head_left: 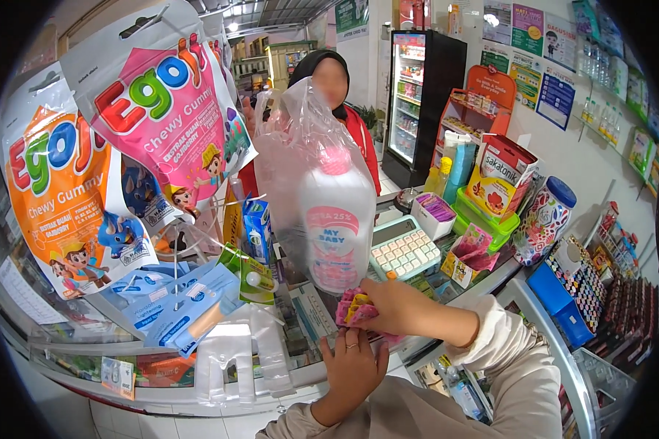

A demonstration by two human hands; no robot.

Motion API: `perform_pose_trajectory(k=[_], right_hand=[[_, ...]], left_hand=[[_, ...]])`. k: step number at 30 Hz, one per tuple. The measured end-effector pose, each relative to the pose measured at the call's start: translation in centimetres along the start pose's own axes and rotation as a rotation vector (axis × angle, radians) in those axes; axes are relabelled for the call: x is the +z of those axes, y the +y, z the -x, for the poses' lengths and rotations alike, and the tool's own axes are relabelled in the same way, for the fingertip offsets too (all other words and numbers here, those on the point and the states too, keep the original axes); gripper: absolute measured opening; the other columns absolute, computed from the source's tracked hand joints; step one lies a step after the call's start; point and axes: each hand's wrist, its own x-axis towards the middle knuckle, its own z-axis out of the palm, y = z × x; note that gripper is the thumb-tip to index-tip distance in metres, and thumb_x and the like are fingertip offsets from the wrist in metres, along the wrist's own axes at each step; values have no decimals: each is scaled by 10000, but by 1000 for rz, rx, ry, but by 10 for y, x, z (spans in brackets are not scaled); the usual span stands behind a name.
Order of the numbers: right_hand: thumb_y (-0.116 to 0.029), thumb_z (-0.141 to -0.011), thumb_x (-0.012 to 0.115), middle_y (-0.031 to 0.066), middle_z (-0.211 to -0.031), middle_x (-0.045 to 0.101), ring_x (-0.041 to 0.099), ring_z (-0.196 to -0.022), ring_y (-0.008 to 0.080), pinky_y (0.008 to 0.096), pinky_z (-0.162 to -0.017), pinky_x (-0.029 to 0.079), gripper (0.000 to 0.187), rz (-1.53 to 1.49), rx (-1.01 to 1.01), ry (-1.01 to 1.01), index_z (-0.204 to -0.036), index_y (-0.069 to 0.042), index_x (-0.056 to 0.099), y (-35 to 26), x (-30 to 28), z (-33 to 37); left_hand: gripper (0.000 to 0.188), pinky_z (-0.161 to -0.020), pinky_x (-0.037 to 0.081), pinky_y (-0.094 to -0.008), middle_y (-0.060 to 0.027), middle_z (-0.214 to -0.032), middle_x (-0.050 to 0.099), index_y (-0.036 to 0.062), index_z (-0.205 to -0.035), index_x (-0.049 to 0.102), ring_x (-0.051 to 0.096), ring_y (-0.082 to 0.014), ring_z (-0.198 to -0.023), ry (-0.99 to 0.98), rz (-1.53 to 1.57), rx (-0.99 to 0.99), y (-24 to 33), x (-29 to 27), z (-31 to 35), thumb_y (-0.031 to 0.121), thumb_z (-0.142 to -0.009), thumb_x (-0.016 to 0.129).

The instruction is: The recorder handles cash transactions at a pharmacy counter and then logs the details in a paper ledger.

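Observation:
My right hand (400, 311) is closed on a crumpled pink-and-yellow packet (356, 308) at the front of the counter. Just below it, my left hand (350, 369) has its fingers stretched out and spread, with a ring on one. Its fingertips reach the packet's lower edge; whether they press on it I cannot tell. Directly beyond the packet, a large white powder bottle (337, 219) with a pink cap stands upright inside a clear plastic bag (282, 157). The bag's top stands up loosely above the cap.
A pale green calculator (405, 247) lies right of the bottle. Hanging gummy pouches (165, 110) and blue sachets (179, 304) crowd the left, above white plastic bags (227, 358). A green basket (487, 218) holds boxes at right. Across the counter stands a person in red (360, 135).

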Motion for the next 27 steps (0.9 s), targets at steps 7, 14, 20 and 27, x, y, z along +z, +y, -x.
perform_pose_trajectory(k=[7, 14, 20, 27], right_hand=[[-233, -627, 779, 188, -804, 640, 635, -780, 375, 446, -662, 510, 491, 354, 11, -18, -970, 4, 520, 12, -3, 12], [-140, -614, 778, 118, -867, 668, 652, -834, 242, 350, -719, 512, 465, -169, -241, 66, -1023, -38, 583, 60, -20, 13], [-103, -791, 687, 85, -957, 611, 635, -796, 189, 328, -689, 550, 414, -1436, -494, 313, -1153, -62, 493, 74, -115, 19], [-261, -884, 611, 134, -980, 630, 650, -838, 257, 373, -659, 582, 330, -1711, -960, -27, -1143, -86, 503, 0, -200, -19]], left_hand=[[388, -890, 348, -557, -123, -1037, 549, 1, -1018, 621, 524, -300, -968, 64, 90, 25, 1, -11, -3, 299, -770, 599], [118, -848, 392, -424, -161, -985, 549, 22, -836, 587, 531, -331, -914, 123, 323, 7, -1, -61, -33, 68, -731, 616], [466, -929, 354, -464, -246, -1114, 488, -73, -1161, 428, 454, -417, -1068, 461, 339, 177, 26, -113, -116, 71, -768, 632], [628, -969, 341, -466, -280, -1198, 483, -81, -1257, 357, 470, -423, -1117, 786, 313, -7, -23, -112, -249, 178, -771, 657]])
